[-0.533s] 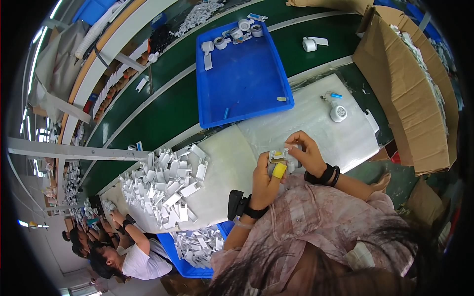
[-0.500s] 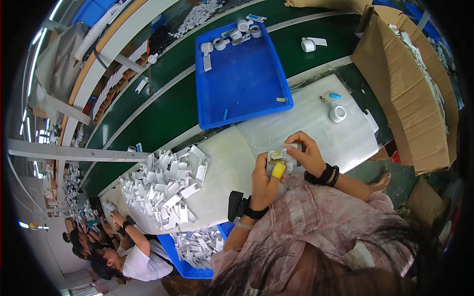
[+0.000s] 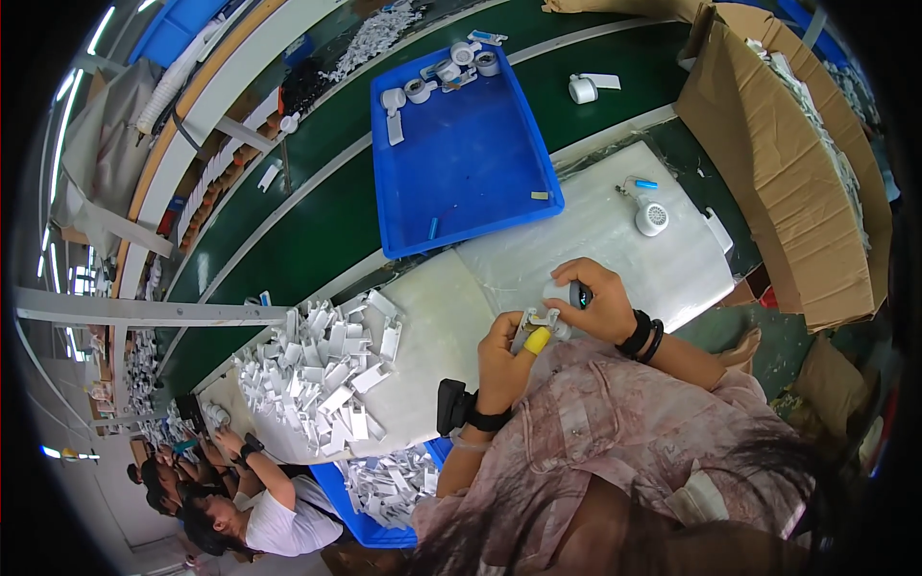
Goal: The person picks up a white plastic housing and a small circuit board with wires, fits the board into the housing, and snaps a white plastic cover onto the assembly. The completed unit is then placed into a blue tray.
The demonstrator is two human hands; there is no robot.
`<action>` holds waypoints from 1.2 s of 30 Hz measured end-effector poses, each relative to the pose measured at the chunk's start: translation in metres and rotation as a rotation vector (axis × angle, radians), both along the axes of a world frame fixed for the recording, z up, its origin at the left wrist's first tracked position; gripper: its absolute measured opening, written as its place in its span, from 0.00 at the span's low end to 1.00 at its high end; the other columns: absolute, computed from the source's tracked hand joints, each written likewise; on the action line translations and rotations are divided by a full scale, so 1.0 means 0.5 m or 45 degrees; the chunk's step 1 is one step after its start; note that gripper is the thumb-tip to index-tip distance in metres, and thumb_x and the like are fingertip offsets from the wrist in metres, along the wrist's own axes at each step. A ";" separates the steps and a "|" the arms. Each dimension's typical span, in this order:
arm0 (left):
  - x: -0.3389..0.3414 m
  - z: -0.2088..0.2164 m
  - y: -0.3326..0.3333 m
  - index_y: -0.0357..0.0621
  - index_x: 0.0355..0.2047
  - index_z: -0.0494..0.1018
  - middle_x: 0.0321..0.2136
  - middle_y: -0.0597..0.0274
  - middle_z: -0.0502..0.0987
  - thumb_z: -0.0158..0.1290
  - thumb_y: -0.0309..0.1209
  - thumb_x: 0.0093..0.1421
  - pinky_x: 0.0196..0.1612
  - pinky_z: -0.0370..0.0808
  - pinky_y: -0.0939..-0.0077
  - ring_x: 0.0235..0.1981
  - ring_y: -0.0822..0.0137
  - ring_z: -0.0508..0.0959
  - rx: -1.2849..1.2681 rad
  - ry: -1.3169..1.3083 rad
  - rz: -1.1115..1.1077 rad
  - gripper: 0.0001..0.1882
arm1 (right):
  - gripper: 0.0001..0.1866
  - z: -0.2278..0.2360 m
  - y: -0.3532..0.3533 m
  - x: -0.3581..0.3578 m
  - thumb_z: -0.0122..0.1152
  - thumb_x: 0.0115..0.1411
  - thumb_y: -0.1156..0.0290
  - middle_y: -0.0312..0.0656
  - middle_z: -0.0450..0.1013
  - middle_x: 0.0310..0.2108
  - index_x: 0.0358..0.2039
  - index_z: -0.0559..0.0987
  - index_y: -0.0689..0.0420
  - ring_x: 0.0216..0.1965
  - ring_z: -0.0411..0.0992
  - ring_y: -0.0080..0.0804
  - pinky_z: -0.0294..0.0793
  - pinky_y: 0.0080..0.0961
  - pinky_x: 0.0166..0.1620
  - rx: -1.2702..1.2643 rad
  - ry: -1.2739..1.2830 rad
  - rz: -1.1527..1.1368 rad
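Observation:
Close to my body, my left hand [image 3: 504,370] grips a white plastic housing piece [image 3: 521,333]; a yellow cover [image 3: 538,340] wraps its thumb. Just to the right, my right hand [image 3: 607,305] is closed around a small round white fan head [image 3: 580,295] with a dark, glossy end. The two pieces meet or nearly meet between my fingers; whether they are joined I cannot tell. On the white work mat [image 3: 615,230] ahead lies another round fan head [image 3: 651,219] with a grille, wired to a blue cylindrical cell [image 3: 646,184].
A heap of white plastic housings [image 3: 331,370] covers the mat's left side, above a blue bin [image 3: 360,523] of similar parts. Beyond stands a blue tray [image 3: 466,173] with several fan units. One fan unit [image 3: 583,89] lies on the green belt. A cardboard box [image 3: 768,173] stands right; co-workers [image 3: 288,518] sit left.
My right hand has turned and lifted slightly, and the dark end of the round fan head now shows. My left hand has shifted a little left, with the housing tilted differently.

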State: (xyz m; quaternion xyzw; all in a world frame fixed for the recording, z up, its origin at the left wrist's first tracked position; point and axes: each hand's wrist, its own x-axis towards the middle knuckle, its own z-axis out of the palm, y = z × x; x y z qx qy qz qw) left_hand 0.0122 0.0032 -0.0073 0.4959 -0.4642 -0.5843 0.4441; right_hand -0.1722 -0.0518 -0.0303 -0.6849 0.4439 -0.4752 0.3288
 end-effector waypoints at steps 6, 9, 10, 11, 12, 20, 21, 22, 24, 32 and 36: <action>-0.001 -0.004 0.000 0.35 0.42 0.70 0.36 0.64 0.76 0.56 0.21 0.58 0.40 0.71 0.82 0.36 0.76 0.75 -0.011 -0.005 0.022 0.11 | 0.16 0.007 -0.003 0.001 0.73 0.45 0.70 0.47 0.75 0.36 0.32 0.75 0.60 0.35 0.76 0.40 0.75 0.27 0.37 -0.054 0.028 0.011; 0.002 -0.005 0.003 0.35 0.42 0.70 0.36 0.64 0.76 0.56 0.21 0.58 0.40 0.71 0.82 0.36 0.76 0.75 -0.010 -0.028 0.018 0.11 | 0.16 0.007 0.000 0.002 0.73 0.45 0.70 0.47 0.75 0.36 0.31 0.75 0.60 0.35 0.76 0.40 0.75 0.27 0.36 -0.046 0.021 0.010; 0.004 -0.005 0.004 0.35 0.42 0.70 0.36 0.63 0.76 0.56 0.21 0.58 0.40 0.71 0.82 0.35 0.76 0.75 -0.015 -0.068 0.006 0.11 | 0.16 0.006 0.000 0.001 0.73 0.45 0.70 0.46 0.75 0.36 0.31 0.75 0.60 0.35 0.76 0.40 0.75 0.27 0.36 -0.027 0.029 0.017; 0.003 -0.005 0.004 0.35 0.42 0.70 0.36 0.63 0.76 0.56 0.21 0.58 0.40 0.71 0.82 0.35 0.76 0.75 -0.015 -0.067 0.003 0.11 | 0.16 0.006 0.000 -0.001 0.73 0.45 0.70 0.46 0.75 0.36 0.31 0.75 0.60 0.35 0.76 0.39 0.75 0.27 0.36 -0.010 0.039 0.024; 0.003 -0.005 0.003 0.35 0.42 0.70 0.36 0.63 0.77 0.56 0.21 0.58 0.41 0.71 0.82 0.36 0.75 0.75 -0.004 -0.068 0.003 0.11 | 0.16 0.006 0.000 -0.001 0.73 0.45 0.70 0.46 0.75 0.36 0.31 0.75 0.60 0.35 0.76 0.39 0.75 0.27 0.36 -0.010 0.040 0.022; 0.001 -0.003 0.003 0.33 0.44 0.68 0.37 0.59 0.78 0.54 0.21 0.60 0.43 0.74 0.80 0.39 0.69 0.79 0.088 0.061 -0.028 0.12 | 0.15 0.001 0.002 -0.004 0.72 0.46 0.70 0.45 0.75 0.36 0.32 0.75 0.59 0.35 0.76 0.39 0.75 0.26 0.36 0.000 0.046 0.003; 0.002 -0.006 0.002 0.33 0.44 0.68 0.37 0.58 0.78 0.54 0.21 0.60 0.43 0.74 0.79 0.38 0.69 0.80 0.085 0.082 -0.033 0.12 | 0.15 0.001 0.002 -0.004 0.72 0.46 0.70 0.45 0.75 0.36 0.32 0.75 0.59 0.35 0.76 0.39 0.75 0.26 0.36 0.002 0.046 0.001; 0.002 -0.009 0.002 0.33 0.44 0.68 0.38 0.58 0.78 0.54 0.21 0.60 0.43 0.75 0.78 0.37 0.69 0.80 0.083 0.102 -0.038 0.12 | 0.15 0.001 0.002 -0.004 0.72 0.46 0.71 0.45 0.75 0.36 0.32 0.75 0.59 0.35 0.76 0.39 0.75 0.26 0.36 0.011 0.044 0.000; 0.003 -0.015 -0.001 0.33 0.44 0.68 0.37 0.58 0.78 0.54 0.21 0.60 0.43 0.75 0.78 0.37 0.69 0.80 0.090 0.105 -0.042 0.12 | 0.15 0.000 0.000 -0.005 0.72 0.46 0.71 0.45 0.75 0.36 0.32 0.75 0.59 0.35 0.76 0.39 0.75 0.27 0.36 0.021 0.041 -0.001; 0.006 -0.018 -0.010 0.34 0.44 0.68 0.37 0.59 0.78 0.54 0.22 0.60 0.40 0.76 0.79 0.37 0.70 0.80 0.117 0.106 -0.057 0.12 | 0.15 -0.006 -0.007 -0.002 0.72 0.46 0.71 0.46 0.75 0.36 0.32 0.75 0.59 0.35 0.76 0.39 0.75 0.27 0.36 0.005 0.047 -0.006; 0.004 -0.013 -0.017 0.34 0.43 0.69 0.37 0.60 0.77 0.55 0.22 0.60 0.40 0.76 0.79 0.36 0.71 0.79 0.124 0.092 -0.062 0.11 | 0.15 -0.003 -0.010 -0.006 0.72 0.46 0.71 0.46 0.75 0.35 0.32 0.75 0.60 0.34 0.76 0.40 0.75 0.27 0.36 -0.015 0.052 -0.010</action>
